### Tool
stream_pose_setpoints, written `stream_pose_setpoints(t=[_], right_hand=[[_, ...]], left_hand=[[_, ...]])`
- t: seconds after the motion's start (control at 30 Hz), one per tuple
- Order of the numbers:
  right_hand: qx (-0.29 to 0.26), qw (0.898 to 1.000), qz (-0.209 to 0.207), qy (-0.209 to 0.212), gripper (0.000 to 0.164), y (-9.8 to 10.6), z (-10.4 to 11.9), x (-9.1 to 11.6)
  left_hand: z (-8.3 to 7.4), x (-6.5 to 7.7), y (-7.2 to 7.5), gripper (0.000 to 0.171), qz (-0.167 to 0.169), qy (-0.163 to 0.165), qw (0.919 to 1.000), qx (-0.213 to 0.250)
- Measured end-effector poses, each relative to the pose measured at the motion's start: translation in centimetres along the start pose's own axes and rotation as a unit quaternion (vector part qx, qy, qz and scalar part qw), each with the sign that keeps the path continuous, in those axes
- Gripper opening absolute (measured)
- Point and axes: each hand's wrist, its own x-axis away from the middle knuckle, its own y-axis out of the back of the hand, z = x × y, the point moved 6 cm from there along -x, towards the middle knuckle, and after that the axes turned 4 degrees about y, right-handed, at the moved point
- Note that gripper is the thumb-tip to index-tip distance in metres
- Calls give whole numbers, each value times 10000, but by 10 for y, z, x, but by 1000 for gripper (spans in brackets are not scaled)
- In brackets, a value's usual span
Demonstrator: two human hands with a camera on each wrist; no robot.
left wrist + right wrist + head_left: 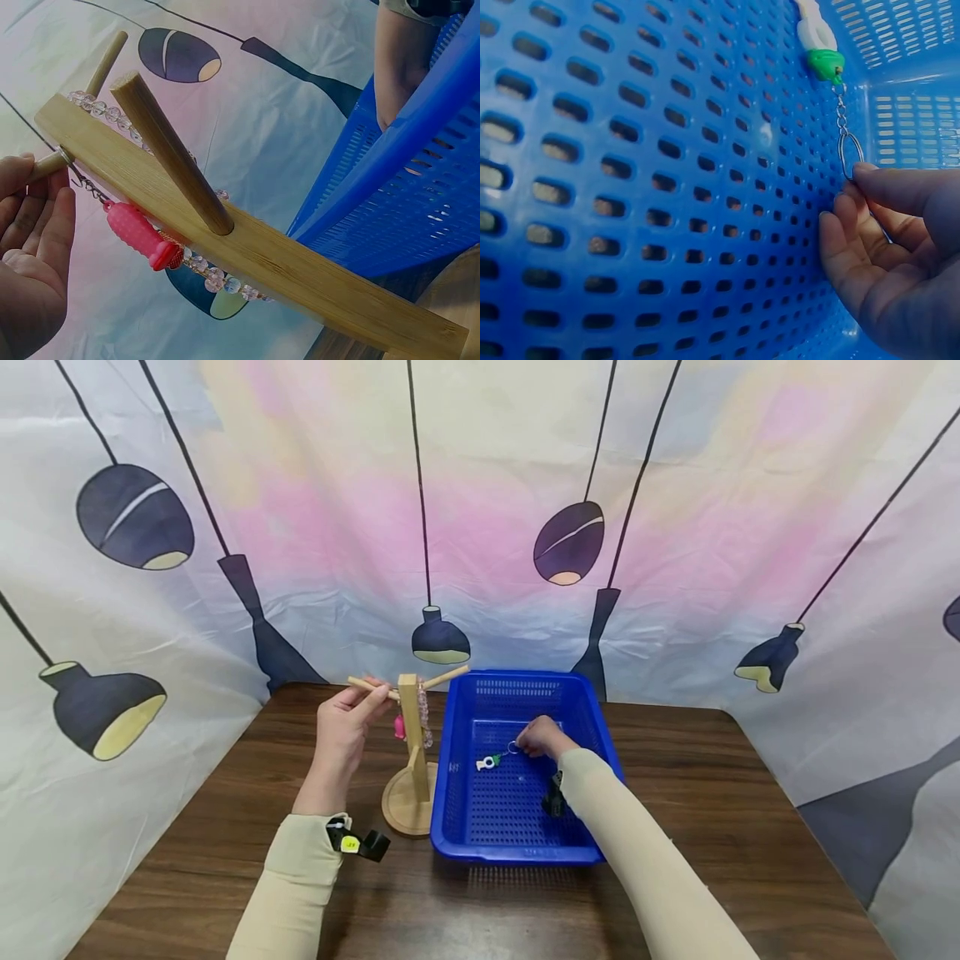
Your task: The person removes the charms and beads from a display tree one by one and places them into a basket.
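Note:
My left hand (347, 724) pinches a peg of the wooden stand (415, 735) between thumb and fingers. On that peg, close to the post, hangs a pink keychain (139, 232) by its ring. A strand of clear and pink beads (425, 718) hangs from another peg. Inside the blue basket (444, 810), my right hand (542, 737) pinches the metal ring of a green and white keychain (487, 762). Its charm lies toward the basket's left side, joined to the ring by a short chain (841, 112).
The basket and the stand's round base (397, 806) stand side by side on a dark wooden table (705, 810). A printed cloth (337, 527) with lamp pictures hangs behind and at both sides. Cameras are strapped to both wrists.

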Motion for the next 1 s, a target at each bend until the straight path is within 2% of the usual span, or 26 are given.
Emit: stream_pose_setpoints(t=[0.13, 0.4, 0.8, 1.0], right_hand=[[-27, 9999, -68, 118, 8, 1, 0, 7], [104, 9996, -258, 106, 6, 0, 1, 7], [647, 9962, -550, 205, 18, 1, 2, 6], [756, 9952, -580, 238, 9, 0, 1, 5]], left_hand=[[1, 0, 0, 31, 30, 20, 10000, 14], [1, -1, 1, 32, 21, 31, 10000, 54], [2, -3, 1, 33, -25, 2, 10000, 37], [3, -2, 2, 34, -90, 81, 9999, -44]])
